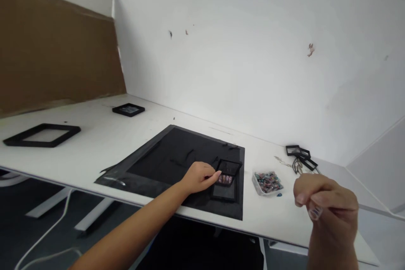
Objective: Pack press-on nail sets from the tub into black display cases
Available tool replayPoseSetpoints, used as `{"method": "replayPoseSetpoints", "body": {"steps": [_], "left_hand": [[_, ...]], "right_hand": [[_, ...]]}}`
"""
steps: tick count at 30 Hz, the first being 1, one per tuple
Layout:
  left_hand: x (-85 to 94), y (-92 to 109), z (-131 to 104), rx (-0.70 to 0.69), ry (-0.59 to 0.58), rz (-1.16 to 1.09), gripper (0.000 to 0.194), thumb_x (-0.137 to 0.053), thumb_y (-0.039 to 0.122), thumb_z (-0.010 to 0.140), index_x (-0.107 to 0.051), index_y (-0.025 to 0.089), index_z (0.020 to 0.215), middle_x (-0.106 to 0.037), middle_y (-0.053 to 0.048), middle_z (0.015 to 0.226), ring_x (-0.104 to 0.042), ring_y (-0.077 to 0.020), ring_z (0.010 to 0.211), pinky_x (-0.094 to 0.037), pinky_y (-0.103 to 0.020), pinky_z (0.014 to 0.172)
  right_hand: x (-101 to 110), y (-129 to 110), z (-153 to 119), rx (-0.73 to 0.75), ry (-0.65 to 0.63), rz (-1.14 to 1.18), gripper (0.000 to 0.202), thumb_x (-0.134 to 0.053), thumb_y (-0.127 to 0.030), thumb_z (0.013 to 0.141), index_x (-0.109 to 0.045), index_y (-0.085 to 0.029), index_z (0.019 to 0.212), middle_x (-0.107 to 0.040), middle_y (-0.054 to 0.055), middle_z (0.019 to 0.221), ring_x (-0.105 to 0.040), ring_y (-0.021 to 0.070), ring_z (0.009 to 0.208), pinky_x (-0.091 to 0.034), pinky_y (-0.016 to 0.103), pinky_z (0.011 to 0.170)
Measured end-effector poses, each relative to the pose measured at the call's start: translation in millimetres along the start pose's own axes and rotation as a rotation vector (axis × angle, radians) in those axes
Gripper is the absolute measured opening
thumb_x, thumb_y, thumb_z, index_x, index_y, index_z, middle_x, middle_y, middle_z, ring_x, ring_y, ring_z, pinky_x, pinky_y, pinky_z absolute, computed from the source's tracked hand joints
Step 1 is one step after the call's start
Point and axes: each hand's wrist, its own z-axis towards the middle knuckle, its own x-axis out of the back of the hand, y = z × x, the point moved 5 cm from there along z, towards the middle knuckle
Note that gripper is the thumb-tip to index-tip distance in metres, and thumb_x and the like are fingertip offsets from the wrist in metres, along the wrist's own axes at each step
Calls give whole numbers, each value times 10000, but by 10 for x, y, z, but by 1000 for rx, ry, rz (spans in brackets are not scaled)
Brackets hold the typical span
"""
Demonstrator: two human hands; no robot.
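My left hand [200, 178] rests on the dark mat with its fingers curled and its thumb on the edge of a hinged black frame case [228, 168]. The case lies unfolded, with a row of several pinkish teardrop-shaped pieces [225, 179] across its middle. Off to the right, raised close to the camera, my right hand [330, 198] pinches a small clear plastic piece [315, 212] with faint dark marks; its exact kind is unclear. Between the hands stands a clear tub [267, 192] full of small multicoloured pieces. One blue teardrop piece [279, 195] lies beside the tub.
A black mat [158, 164] covers the middle of the white table [91, 152]. At the left are a large black frame [42, 135] and a smaller one [128, 109]. Several small black frames [300, 154] with cords lie at the back right. A white wall [237, 50] rises behind.
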Motion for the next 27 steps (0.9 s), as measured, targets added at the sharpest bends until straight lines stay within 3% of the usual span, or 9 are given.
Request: {"method": "replayPoseSetpoints", "body": {"steps": [2,4,7,10,11,13,15,21,27], "left_hand": [[61,51,50,-1,68,-32,382,-566,353,997,-547,134,684,-463,85,537,-413,-38,456,-398,-171,482],[184,195,147,-1,142,-72,420,-509,256,1016,-541,144,613,-468,72,487,-444,-40,435,-380,-171,466],[505,630,349,-29,225,-146,423,-511,208,995,-563,171,577,-509,50,453,-488,-49,427,-374,-193,456],[908,1209,568,-76,290,-230,247,-566,323,974,-612,202,764,-594,32,538,-534,-75,484,-431,-216,488],[1013,1402,639,-118,288,-269,199,-617,410,945,-638,213,928,-597,44,537,-541,-85,483,-455,-227,494],[1136,1740,771,-230,244,-293,310,-666,380,922,-625,205,1174,-683,19,634,-583,-102,518,-503,-251,510],[1171,1934,886,-266,248,-247,480,-725,349,886,-574,216,1322,-748,-16,777,-668,-123,633,-574,-264,579],[1125,2141,1123,-349,322,-248,523,-782,288,839,-592,253,1324,-770,-17,862,-719,-119,721,-635,-253,669],[1201,2206,1199,-322,368,-169,232,-770,183,837,-711,207,1059,-760,3,834,-673,-95,695,-626,-239,664]], "right_hand": [[-20,-19,36,28,11,57,211,-626,-239,937,-771,-309,1073,-671,43,695,-586,142,589,-476,287,500],[-50,-30,66,33,22,107,170,-634,-275,939,-771,-301,1036,-654,34,661,-568,141,570,-457,287,484],[-86,-25,86,12,110,100,150,-639,-242,937,-762,-291,1009,-637,16,639,-551,135,562,-443,285,483],[-138,-17,70,8,222,21,169,-658,-169,915,-748,-281,1005,-646,10,673,-552,124,582,-456,279,511],[-175,-16,62,-2,235,13,163,-664,-156,909,-740,-274,994,-642,8,675,-554,121,584,-460,276,518],[-284,-28,56,-28,217,61,111,-658,-167,918,-708,-257,959,-614,-1,652,-553,117,569,-453,265,507],[-412,-74,67,-57,196,151,43,-635,-215,947,-659,-248,931,-576,-16,620,-538,108,539,-430,245,482],[-671,-213,170,-109,244,274,113,-581,-313,988,-571,-256,892,-530,-45,625,-492,88,521,-410,210,477],[-606,-298,165,10,259,41,76,-579,-171,970,-615,-238,961,-584,-17,695,-561,110,634,-461,253,574]]}}
